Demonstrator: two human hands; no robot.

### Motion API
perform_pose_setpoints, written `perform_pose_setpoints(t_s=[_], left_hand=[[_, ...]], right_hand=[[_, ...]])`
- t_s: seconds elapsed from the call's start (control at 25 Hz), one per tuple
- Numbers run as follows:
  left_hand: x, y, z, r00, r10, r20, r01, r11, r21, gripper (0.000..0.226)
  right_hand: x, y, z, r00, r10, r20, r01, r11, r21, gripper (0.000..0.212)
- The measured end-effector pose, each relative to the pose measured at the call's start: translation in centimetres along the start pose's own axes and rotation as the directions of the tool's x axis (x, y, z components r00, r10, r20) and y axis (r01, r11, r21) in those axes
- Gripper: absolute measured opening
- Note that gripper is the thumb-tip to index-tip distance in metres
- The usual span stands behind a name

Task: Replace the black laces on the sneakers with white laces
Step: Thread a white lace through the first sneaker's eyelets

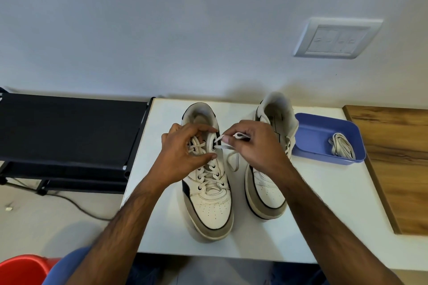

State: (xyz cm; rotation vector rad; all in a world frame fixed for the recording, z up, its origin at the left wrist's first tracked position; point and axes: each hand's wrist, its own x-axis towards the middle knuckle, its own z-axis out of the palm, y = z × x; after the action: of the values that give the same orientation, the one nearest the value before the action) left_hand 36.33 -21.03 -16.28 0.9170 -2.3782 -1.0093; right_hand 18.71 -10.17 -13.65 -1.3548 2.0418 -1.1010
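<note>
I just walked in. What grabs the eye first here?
Two hands working a white lace into the left sneaker at the middle of the white table. The right sneaker beside it shows no lace, and a spare bundle of laces lies in a blue tray at right.

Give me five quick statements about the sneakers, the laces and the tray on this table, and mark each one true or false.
1. The left sneaker is laced with a white lace. True.
2. The right hand pinches a black lace. False: it pinches the white lace's end, by the left sneaker's top eyelets.
3. A bundled lace lies in the blue tray. True.
4. The right sneaker is fully laced. False: no lace shows on it.
5. The left hand rests flat on the table. False: it grips the left sneaker's upper part.
</note>
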Motion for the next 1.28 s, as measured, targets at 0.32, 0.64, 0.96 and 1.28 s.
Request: perform_pose_setpoints(t_s=[0.32, 0.64, 0.96, 1.28], left_hand=[[0.0, 0.2, -0.1, 0.999, -0.031, 0.028, 0.031, 1.000, -0.006, 0.054], [-0.1, 0.1, -0.4, 0.999, 0.010, 0.050, -0.008, 1.000, -0.029, 0.051], [0.0, -1.6, -1.9, 0.982, 0.100, 0.159, -0.092, 0.994, -0.061, 0.041], [0.2, -1.4, -1.3, 0.986, 0.108, 0.127, -0.111, 0.994, 0.021, 0.055]], right_hand=[[0.3, 0.1, -2.3, 0.896, 0.280, -0.345, -0.007, 0.785, 0.619, 0.012], [0.5, -0.6, -1.4, 0.983, 0.186, -0.001, -0.158, 0.839, 0.521, 0.016], [0.5, 0.7, 0.5, 0.997, 0.013, 0.073, -0.001, 0.988, -0.155, 0.020], [0.1, 0.2, 0.7, 0.992, 0.084, 0.092, -0.088, 0.995, 0.037, 0.009]])
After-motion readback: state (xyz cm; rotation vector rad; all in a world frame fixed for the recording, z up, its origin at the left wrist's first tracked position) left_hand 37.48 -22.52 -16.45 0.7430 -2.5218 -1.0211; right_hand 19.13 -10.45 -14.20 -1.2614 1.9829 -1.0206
